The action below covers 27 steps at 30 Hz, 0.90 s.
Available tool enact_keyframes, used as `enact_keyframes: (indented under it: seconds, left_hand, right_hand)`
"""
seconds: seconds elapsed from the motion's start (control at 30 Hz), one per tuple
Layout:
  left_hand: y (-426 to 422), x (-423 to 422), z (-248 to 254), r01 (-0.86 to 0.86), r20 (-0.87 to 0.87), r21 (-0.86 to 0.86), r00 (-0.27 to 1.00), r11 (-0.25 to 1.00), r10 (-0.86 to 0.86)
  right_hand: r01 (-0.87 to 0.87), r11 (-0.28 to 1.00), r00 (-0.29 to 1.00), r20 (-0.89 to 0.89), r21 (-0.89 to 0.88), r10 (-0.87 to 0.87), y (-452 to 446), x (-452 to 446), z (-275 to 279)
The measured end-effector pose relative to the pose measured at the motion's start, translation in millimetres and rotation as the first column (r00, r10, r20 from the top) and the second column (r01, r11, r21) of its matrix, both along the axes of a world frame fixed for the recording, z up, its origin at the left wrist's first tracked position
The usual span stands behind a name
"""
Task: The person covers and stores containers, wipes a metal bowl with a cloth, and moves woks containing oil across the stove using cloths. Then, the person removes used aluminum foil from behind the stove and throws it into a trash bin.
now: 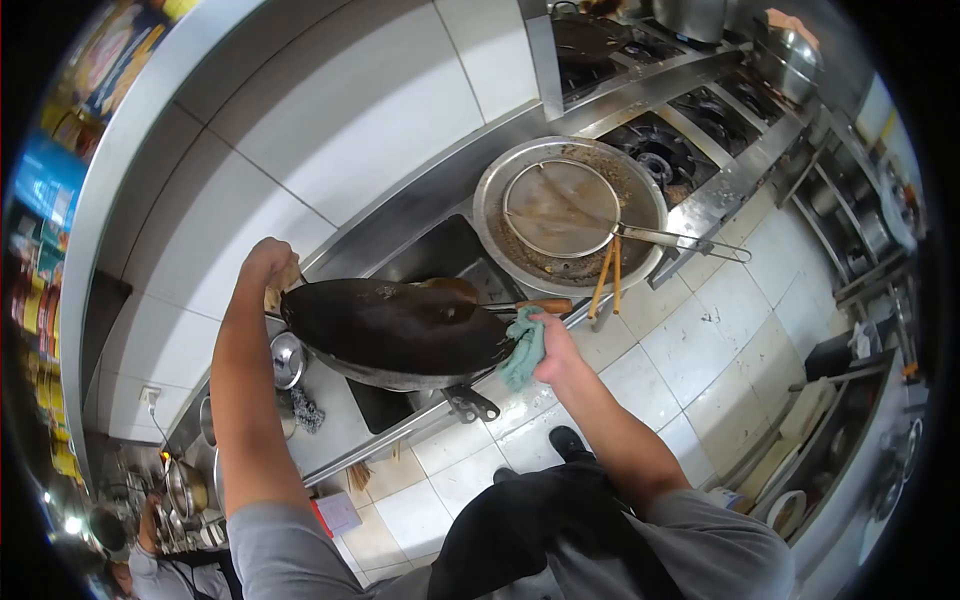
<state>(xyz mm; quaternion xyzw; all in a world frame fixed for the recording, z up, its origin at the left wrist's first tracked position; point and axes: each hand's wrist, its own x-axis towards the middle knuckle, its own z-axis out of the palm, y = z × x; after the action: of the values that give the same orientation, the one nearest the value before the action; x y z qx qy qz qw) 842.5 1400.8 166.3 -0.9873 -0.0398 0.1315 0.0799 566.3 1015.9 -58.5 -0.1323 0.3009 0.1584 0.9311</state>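
Note:
A large dark wok (385, 325) is held up above the steel counter, its inside facing me. My left hand (270, 262) is closed round its left rim with a light cloth between. My right hand (555, 345) grips a green cloth (524, 350) against the wok's right edge. Behind the wok, the wooden handle (545, 305) of a utensil sticks out just above my right hand. Under the wok lies a black tray or pan (440, 250), partly hidden. A strainer (562, 208) rests on a wide metal bowl (487, 200) to the right, with wooden chopsticks (606, 275) beside its handle.
Gas burners (655, 150) and pots stand at the upper right. A metal lid (288, 358) and a steel scourer (306, 410) lie at the counter's left part. Shelves (850, 420) line the right side. Another person (180, 575) is at the lower left.

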Motion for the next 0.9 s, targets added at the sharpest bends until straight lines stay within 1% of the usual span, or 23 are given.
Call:
enact_keyframes:
  seconds: [0.03,0.07,0.1,0.17,0.2,0.23,0.27,0.33,0.37,0.4,0.47,0.5,0.53,0.57,0.6,0.63,0.67,0.7,0.77,0.8,0.83,0.87,0.9]
  left_hand:
    - [-10,7,3,0.147,-0.074,0.161,0.988,0.976,-0.136]
    - [-17,15,3,0.295,-0.166,0.306,0.953,0.905,-0.254]
    - [-23,20,2,0.305,-0.169,0.308,0.95,0.901,-0.264]
    - [-34,24,4,0.177,-0.051,0.17,0.984,0.969,-0.171]
    - [-39,22,6,0.184,-0.055,0.174,0.983,0.968,-0.177]
    - [-42,19,9,0.073,-0.01,0.033,0.997,0.997,-0.072]
    - [-44,19,11,-0.036,0.022,-0.111,0.999,0.993,0.038]
    - [-29,30,5,0.005,0.043,-0.088,0.999,0.996,-0.001]
    - [-24,30,2,0.04,0.061,-0.067,0.998,0.997,-0.036]
    - [-18,28,-2,0.035,0.059,-0.066,0.998,0.997,-0.031]
    - [-3,15,-7,-0.057,0.067,-0.211,0.995,0.976,0.072]
    - [-3,-1,-6,-0.064,0.066,-0.211,0.995,0.975,0.079]
    - [-3,-19,-7,-0.14,0.085,-0.326,0.981,0.935,0.177]
    - [-1,-36,-7,-0.208,0.092,-0.437,0.957,0.875,0.274]
    - [10,-45,-17,-0.217,0.09,-0.48,0.952,0.85,0.294]
    - [21,-55,-25,-0.229,0.091,-0.484,0.947,0.845,0.308]
    - [30,-64,-31,-0.114,0.099,-0.393,0.981,0.912,0.166]
    - [37,-72,-37,0.006,0.091,-0.298,0.996,0.954,0.022]
    - [50,-85,-53,0.169,0.135,-0.167,0.98,0.971,-0.147]
    - [38,-99,-53,0.183,0.181,-0.129,0.971,0.975,-0.158]
    - [29,-114,-49,0.194,0.224,-0.091,0.96,0.977,-0.17]
    - [47,-100,-64,0.507,-0.018,0.278,0.852,0.816,-0.523]
    - [64,-86,-94,0.495,-0.009,0.275,0.858,0.824,-0.513]
  right_hand:
    - [0.017,0.999,1.0,0.007,0.03,-0.018,-1,2,-10]
    - [0.029,0.999,1.0,0.006,0.031,-0.029,-3,2,-12]
    - [0.03,0.998,1.0,-0.012,0.05,-0.029,-5,2,-14]
    - [0.037,0.997,0.999,-0.034,0.073,-0.034,-5,0,-14]
    - [0.039,0.996,0.999,-0.027,0.084,-0.037,-5,0,-12]
    - [0.041,0.995,0.999,-0.02,0.094,-0.039,-5,-1,-10]
    - [0.046,0.994,0.999,-0.022,0.098,-0.044,-5,-2,-9]
    - [0.045,0.997,0.998,-0.048,0.067,-0.042,-4,-1,-7]
    - [0.043,0.997,0.998,-0.05,0.069,-0.039,-2,0,-13]
    - [0.033,0.998,0.999,-0.037,0.059,-0.031,-1,1,-20]
    - [0.012,0.999,1.0,-0.021,0.043,-0.011,-3,3,-21]
    - [0.023,1.0,0.999,-0.042,0.003,-0.023,-4,1,-15]
    - [0.03,0.999,0.997,-0.063,-0.039,-0.033,-4,-1,-9]
    - [0.021,0.999,0.998,-0.064,-0.04,-0.023,-4,-3,-8]
    - [0.019,0.992,0.996,-0.079,-0.122,-0.028,-5,-6,-8]
    - [0.013,0.978,0.995,-0.089,-0.207,-0.033,-7,-7,-7]
    - [0.0,0.977,0.996,-0.085,-0.211,-0.019,-8,-9,-6]
    - [0.028,0.967,0.997,-0.062,-0.253,-0.045,-9,-12,-6]
    - [0.083,0.938,0.996,-0.008,-0.337,-0.091,-13,-18,-3]
    - [0.116,0.915,0.993,0.047,-0.387,-0.106,-15,-22,3]
    - [0.102,0.914,0.995,0.051,-0.393,-0.089,-17,-24,6]
    - [0.134,0.889,0.99,0.09,-0.437,-0.105,-18,-23,10]
    - [0.17,0.863,0.984,0.128,-0.476,-0.123,-19,-22,14]
